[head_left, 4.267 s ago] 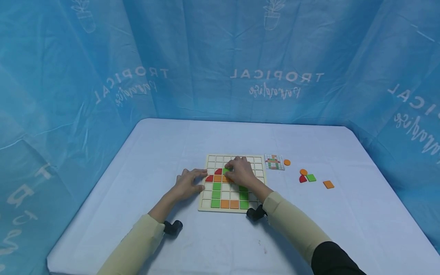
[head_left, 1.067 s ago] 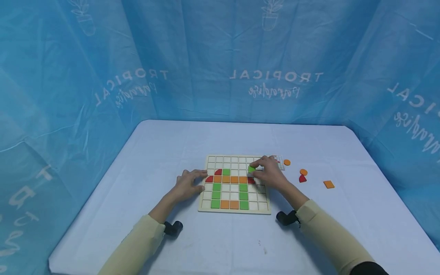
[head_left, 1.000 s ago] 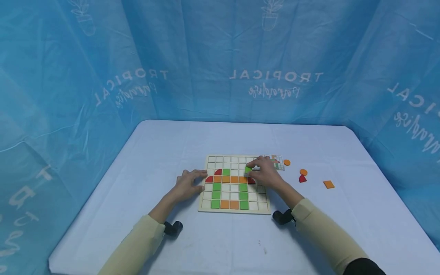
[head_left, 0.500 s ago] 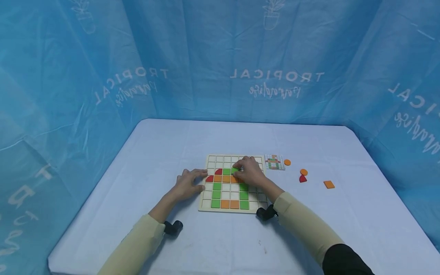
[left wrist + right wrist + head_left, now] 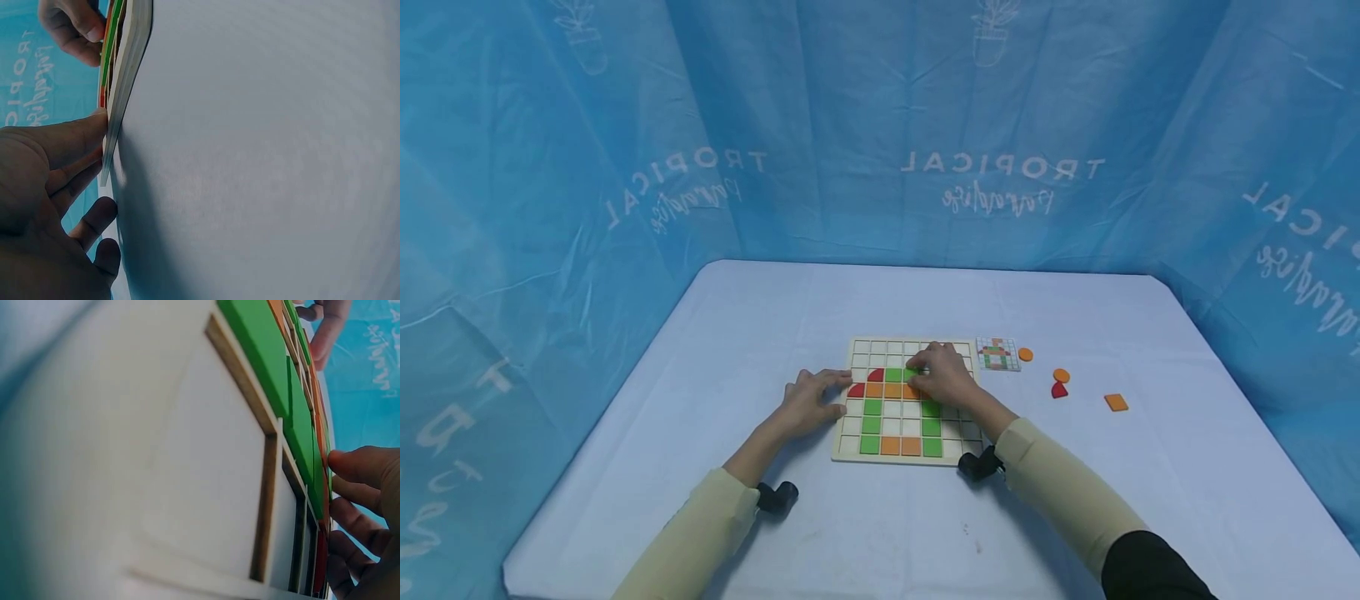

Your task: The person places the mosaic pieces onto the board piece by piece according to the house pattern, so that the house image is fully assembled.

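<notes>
A pale wooden grid board (image 5: pixel 952 449) lies on the table, with red, orange and green tiles set in its cells. My left hand (image 5: pixel 807 402) rests at the board's left edge, fingers fairly straight, with the thumb touching the board's side (image 5: pixel 139 44) in the left wrist view. Over the upper middle, my right hand (image 5: pixel 946 375) pinches a green square tile (image 5: pixel 911 375) at a cell right of another green tile (image 5: pixel 893 375). The right fingers (image 5: pixel 359 465) are bent at the board's far side in the right wrist view. This hand hides several cells.
A small pattern card (image 5: pixel 997 354) lies by the board's upper right corner. Beyond it are an orange disc (image 5: pixel 1026 355), a second orange disc (image 5: pixel 1061 376), a red rounded piece (image 5: pixel 1059 390) and an orange square (image 5: pixel 1116 402). Blue curtains (image 5: pixel 880 125) surround the white table (image 5: pixel 880 533).
My right hand has carried the green square from the board's right side leftward to a cell beside the other green tile. It barely moves over the last half second. The left hand stays put.
</notes>
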